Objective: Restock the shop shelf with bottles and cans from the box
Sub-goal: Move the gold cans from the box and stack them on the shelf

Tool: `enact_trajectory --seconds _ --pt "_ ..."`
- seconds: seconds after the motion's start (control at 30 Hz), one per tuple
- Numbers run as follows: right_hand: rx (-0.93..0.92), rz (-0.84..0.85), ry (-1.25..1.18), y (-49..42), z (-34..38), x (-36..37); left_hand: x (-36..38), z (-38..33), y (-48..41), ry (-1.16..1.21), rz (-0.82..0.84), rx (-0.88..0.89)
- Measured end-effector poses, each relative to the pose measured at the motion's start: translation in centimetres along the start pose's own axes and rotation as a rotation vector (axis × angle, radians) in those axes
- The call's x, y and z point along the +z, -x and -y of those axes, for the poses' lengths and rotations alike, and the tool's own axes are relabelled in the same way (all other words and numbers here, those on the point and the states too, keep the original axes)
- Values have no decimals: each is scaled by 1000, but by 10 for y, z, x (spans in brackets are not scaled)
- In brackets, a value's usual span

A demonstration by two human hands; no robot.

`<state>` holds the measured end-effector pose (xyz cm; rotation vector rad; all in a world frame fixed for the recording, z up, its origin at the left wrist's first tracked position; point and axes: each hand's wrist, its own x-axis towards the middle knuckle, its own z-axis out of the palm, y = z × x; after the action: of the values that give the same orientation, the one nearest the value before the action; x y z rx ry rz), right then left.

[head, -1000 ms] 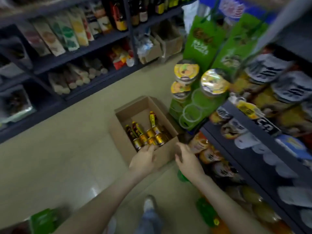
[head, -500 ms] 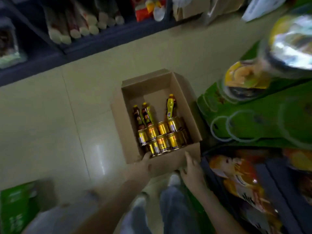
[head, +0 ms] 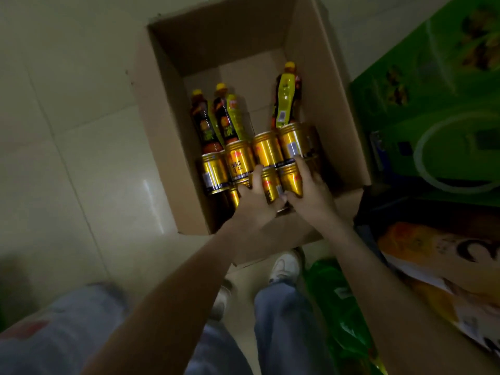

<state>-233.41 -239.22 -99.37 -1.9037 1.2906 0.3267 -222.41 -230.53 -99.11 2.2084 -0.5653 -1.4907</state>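
An open cardboard box (head: 162, 131) stands on the tiled floor. Inside it stand three dark bottles (head: 286, 96) with yellow caps at the back and several gold cans (head: 239, 158) in front of them. Both hands are inside the box at its near side. My left hand (head: 254, 201) wraps its fingers and thumb round a gold can (head: 269, 184) in the front row. My right hand (head: 311, 190) curls round the neighbouring gold can (head: 290, 180) to the right. The lower parts of both cans are hidden by the hands.
A green display carton (head: 433, 104) stands right of the box. Snack bags (head: 446, 266) lie on the shelf at the lower right, a green bottle (head: 341, 307) below them. My legs in jeans and white shoes (head: 286, 266) stand just before the box.
The camera has dropped closer to the box. Both hands moved from the box's near edge into it and took hold of two front cans.
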Motion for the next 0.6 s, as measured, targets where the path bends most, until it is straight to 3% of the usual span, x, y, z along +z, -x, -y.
enact_trajectory --seconds 0.17,0.3,0.5,0.6 --pt "39 -136 -213 40 20 -18 -16 -15 37 57 -24 34" --pt "6 -285 -367 127 66 -77 -56 -58 120 43 23 134" --pt "47 -388 -557 316 144 -188 -136 -149 293 -65 264 345" --pt "-19 -444 -629 403 175 -235 -161 -187 365 -29 419 453"
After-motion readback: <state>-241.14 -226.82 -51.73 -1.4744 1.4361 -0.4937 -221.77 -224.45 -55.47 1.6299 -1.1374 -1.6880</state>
